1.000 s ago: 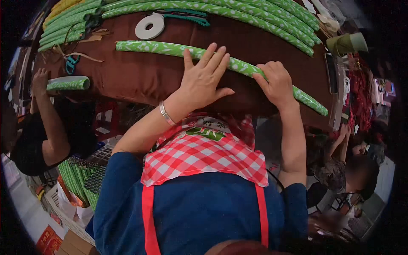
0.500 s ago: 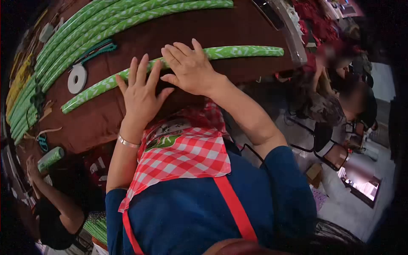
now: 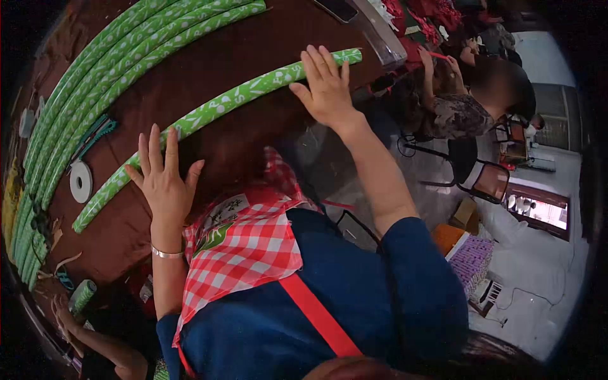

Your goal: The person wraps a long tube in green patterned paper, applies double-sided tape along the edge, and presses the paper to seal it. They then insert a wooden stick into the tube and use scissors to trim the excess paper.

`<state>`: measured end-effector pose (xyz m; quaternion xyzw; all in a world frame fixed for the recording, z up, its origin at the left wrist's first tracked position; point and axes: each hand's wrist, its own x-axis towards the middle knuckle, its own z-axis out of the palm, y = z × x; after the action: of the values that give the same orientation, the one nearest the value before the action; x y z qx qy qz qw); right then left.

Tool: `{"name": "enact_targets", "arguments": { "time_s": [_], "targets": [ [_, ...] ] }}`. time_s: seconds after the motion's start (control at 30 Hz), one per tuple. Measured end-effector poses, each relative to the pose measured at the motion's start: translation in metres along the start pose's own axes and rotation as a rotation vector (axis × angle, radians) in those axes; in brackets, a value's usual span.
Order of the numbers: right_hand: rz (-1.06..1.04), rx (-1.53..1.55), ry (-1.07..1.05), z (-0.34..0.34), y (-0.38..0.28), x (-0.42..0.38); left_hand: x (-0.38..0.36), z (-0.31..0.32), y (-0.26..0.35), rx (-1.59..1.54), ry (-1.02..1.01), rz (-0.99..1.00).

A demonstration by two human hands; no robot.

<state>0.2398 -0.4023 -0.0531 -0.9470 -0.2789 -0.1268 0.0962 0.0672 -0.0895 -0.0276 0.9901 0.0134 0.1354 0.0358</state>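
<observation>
A long, thin green roll with a white printed pattern [image 3: 221, 104] lies across the dark brown tabletop in front of me. My left hand [image 3: 166, 187] rests on its left part, fingers stretched out flat and spread. Near the roll's right end lies my right hand [image 3: 328, 92], palm down over it, with its fingers extended and thumb apart. Neither hand is wrapped round the roll. To the left of my left hand is a white ring-shaped roll of tape [image 3: 81, 182]. Blue-green scissors or a similar tool [image 3: 94, 136] lie just beyond the tape.
Several similar green rolls [image 3: 120, 69] lie side by side at the upper left. A dark phone-like object [image 3: 337, 9] is near the far edge. Co-workers' arms show at lower left [image 3: 104, 342] and upper right [image 3: 427, 73]. A chair [image 3: 487, 180] stands to the right.
My hands have spread from close together to far apart, the right one sliding toward the roll's right end. The head view has turned, and the roll now appears more tilted.
</observation>
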Motion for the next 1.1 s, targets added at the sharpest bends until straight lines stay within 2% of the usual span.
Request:
{"name": "enact_targets", "arguments": {
  "time_s": [0.2, 0.23, 0.3, 0.33, 0.4, 0.43, 0.53, 0.63, 0.73, 0.97, 1.1],
  "targets": [
    [0.265, -0.119, -0.025, -0.012, 0.071, -0.007, -0.001, 0.003, -0.001, -0.040, 0.049, 0.024],
    [0.349, -0.187, -0.116, -0.024, 0.079, -0.006, 0.000, 0.002, 0.000, -0.032, 0.053, 0.021],
    [0.469, -0.364, -0.143, -0.032, 0.091, -0.013, 0.001, -0.001, 0.003, -0.018, 0.034, 0.007],
    [0.440, -0.408, -0.081, -0.039, 0.085, -0.014, 0.000, -0.001, 0.002, -0.015, -0.009, -0.013],
    [0.269, -0.310, 0.102, -0.043, 0.064, -0.011, 0.001, 0.000, 0.003, -0.019, 0.004, -0.014],
    [0.105, -0.208, 0.232, -0.039, 0.051, -0.004, 0.001, 0.000, 0.003, -0.028, 0.015, -0.002],
    [-0.195, 0.010, 0.217, -0.030, -0.007, 0.017, 0.002, -0.003, 0.006, -0.037, 0.010, -0.018],
    [-0.342, 0.091, 0.071, -0.009, -0.042, 0.025, 0.003, -0.008, 0.008, -0.088, 0.028, -0.022],
    [-0.322, 0.135, 0.010, -0.008, -0.052, 0.024, 0.012, -0.011, 0.021, -0.033, 0.010, -0.022],
    [-0.331, 0.089, 0.027, -0.011, -0.051, 0.028, 0.064, 0.010, 0.101, -0.181, -0.093, 0.220],
    [-0.336, 0.075, -0.008, -0.011, -0.049, 0.027, 0.052, 0.012, 0.083, -0.224, -0.040, 0.186]
  ]
}}
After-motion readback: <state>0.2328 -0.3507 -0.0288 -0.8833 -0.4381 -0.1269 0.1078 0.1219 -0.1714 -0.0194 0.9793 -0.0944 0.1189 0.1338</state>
